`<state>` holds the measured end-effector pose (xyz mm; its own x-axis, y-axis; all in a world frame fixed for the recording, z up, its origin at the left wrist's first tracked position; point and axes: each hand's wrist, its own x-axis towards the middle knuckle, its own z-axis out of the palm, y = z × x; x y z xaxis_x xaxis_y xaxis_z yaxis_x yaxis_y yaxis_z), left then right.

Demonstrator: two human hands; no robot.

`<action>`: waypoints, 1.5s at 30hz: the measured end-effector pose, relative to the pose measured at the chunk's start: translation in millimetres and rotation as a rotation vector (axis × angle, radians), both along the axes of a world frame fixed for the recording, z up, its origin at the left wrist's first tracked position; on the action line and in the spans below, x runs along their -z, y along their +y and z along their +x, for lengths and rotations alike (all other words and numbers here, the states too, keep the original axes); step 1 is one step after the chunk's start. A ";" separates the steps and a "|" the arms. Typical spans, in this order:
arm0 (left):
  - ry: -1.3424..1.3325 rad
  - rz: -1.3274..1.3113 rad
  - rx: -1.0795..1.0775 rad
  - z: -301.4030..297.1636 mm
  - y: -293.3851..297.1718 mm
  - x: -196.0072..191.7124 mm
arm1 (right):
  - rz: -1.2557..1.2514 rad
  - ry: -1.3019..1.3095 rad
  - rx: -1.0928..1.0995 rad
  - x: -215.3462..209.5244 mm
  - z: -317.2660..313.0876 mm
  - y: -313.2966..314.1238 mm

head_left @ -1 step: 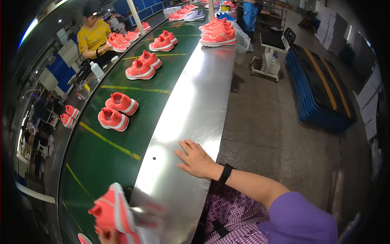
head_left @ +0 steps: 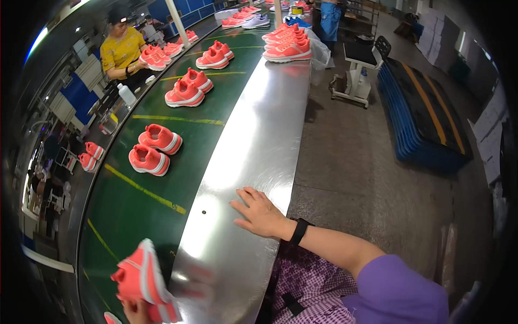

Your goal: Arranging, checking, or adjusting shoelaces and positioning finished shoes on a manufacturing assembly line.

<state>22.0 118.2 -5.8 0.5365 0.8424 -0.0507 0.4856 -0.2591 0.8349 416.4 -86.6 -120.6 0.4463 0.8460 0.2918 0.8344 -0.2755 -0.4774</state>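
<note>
I had the left hand (head_left: pixel 138 312) clamped on the heel or side (I couldn't tell which) of a coral-pink fabric sneaker with a thick white sole (head_left: pixel 134 274), which rose toward 12 o'clock from those fingers at the near end of the green conveyor belt with yellow cross-lines (head_left: pixel 124 210). Its long axis ran from 11 to 5 o'clock, sole turned toward 3; whether the coral patch just beneath was its mate, I couldn't make out. The right hand (head_left: pixel 261 216) gripped nothing: its fingers were slightly apart over the shiny bare-metal ledge (head_left: pixel 237 162), and from it the sneaker lay at 8 o'clock, so my left was plainly nearer. The closest standing pair of coral-pink sneakers (head_left: pixel 154 144) sat at 12 o'clock from the left hand. From the right hand, a white plastic bottle (head_left: pixel 127 95) stood between 10 and 11, its contents hidden from me, and a crumpled clear plastic bag (head_left: pixel 320 53) lay near 1, its contents equally unreadable.
</note>
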 end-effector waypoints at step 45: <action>-0.583 -0.435 -0.618 -43.8 -97.1 56.3 | -0.002 -0.023 0.044 3.1 -32.4 0.8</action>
<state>-21.8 21.2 -62.0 0.0428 0.9558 -0.2909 -0.0903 0.2937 0.9516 384.0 -85.8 -123.7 0.4761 0.8264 0.3007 0.8321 -0.3127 -0.4582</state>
